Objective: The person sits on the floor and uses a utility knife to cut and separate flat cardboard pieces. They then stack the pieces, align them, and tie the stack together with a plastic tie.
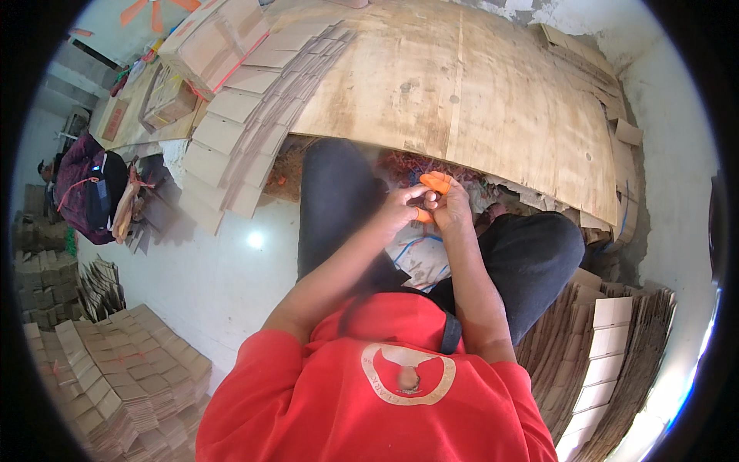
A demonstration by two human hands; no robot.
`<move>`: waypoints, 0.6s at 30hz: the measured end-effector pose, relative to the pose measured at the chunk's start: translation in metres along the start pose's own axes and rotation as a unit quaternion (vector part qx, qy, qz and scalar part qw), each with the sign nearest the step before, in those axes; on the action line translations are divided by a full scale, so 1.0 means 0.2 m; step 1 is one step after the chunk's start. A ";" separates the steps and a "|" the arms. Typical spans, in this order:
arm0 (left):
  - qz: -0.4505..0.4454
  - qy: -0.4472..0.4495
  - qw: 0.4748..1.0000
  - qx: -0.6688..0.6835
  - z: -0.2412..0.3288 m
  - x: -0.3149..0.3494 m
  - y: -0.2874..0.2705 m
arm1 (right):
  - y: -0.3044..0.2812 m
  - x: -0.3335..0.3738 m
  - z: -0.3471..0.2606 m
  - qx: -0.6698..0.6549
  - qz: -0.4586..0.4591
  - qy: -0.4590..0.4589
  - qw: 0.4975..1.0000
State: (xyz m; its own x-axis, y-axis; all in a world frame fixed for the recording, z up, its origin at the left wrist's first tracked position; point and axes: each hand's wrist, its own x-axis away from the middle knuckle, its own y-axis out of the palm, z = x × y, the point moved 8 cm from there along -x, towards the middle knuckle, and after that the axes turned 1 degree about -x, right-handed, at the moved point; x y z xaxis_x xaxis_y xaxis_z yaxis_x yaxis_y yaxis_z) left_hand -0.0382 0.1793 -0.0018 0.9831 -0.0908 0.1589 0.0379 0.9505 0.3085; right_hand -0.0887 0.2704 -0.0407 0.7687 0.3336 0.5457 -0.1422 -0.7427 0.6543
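Observation:
My left hand (400, 208) and my right hand (456, 208) meet between my knees, just off the near edge of the plywood table. Fingers on both are bent and pinched in against each other. Bright orange finger covers (436, 182), like rubber finger cots, show on the right fingertips. Another orange cover (423, 215) is at the left fingertips. Whatever sits between the fingers, if anything, is too small to make out.
The plywood table (385, 92) spans the front. Overlapping cardboard sheets (254, 100) run along its left side, near a large carton (215, 46). Cardboard stacks stand at lower left (131, 369) and lower right (608, 346). A dark purple bag (81, 185) is at left.

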 end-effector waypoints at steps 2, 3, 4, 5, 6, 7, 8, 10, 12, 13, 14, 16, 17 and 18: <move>0.043 0.000 0.998 -0.049 0.01 0.01 -0.05 | 0.02 -0.02 0.00 0.019 -0.035 -0.007 0.999; 0.065 0.000 0.995 -0.073 0.02 0.02 -0.07 | 0.01 -0.01 0.01 0.012 -0.039 -0.005 0.999; 0.084 0.039 0.990 -0.103 0.05 0.03 -0.10 | 0.05 0.01 0.03 0.003 -0.051 0.001 0.999; 0.104 0.078 0.982 -0.134 0.06 0.04 -0.10 | 0.09 0.03 0.05 -0.006 -0.063 0.007 0.998; 0.125 0.115 0.972 -0.165 0.09 0.05 -0.11 | 0.10 0.01 0.06 0.001 -0.058 0.010 0.998; 0.144 0.135 0.954 -0.224 0.13 0.06 -0.08 | 0.11 0.02 0.05 0.025 -0.071 -0.002 0.997; 0.133 0.138 0.921 -0.339 0.18 0.06 -0.06 | 0.12 0.03 0.04 0.049 -0.085 -0.014 0.995; 0.121 0.192 0.844 -0.486 0.26 0.08 -0.01 | 0.14 0.05 0.03 0.100 -0.100 -0.021 0.990; 0.121 0.298 0.770 -0.552 0.31 0.13 0.04 | 0.06 0.01 0.05 0.066 -0.096 -0.022 0.993; 0.121 0.296 0.783 -0.534 0.29 0.13 0.03 | 0.07 0.02 0.07 0.049 -0.095 -0.020 0.994; 0.121 0.294 0.795 -0.516 0.27 0.13 0.03 | 0.06 0.02 0.08 0.032 -0.068 -0.030 0.997; 0.093 0.253 0.873 -0.406 0.24 0.11 0.01 | 0.09 0.03 0.08 0.007 -0.124 -0.008 0.992; 0.088 0.255 0.889 -0.369 0.26 0.12 0.00 | 0.10 0.04 0.07 -0.006 -0.149 0.001 0.989; 0.082 0.256 0.904 -0.332 0.29 0.13 -0.01 | 0.10 0.03 0.08 0.004 -0.151 0.011 0.988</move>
State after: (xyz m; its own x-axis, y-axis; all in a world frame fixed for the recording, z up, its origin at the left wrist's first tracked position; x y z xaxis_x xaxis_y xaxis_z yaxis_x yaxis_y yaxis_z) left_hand -0.0234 0.1575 0.0557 0.9326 0.0551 -0.3567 -0.1835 0.9234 -0.3371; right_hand -0.0778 0.2483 -0.0326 0.7610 0.5537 0.3380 0.0964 -0.6117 0.7852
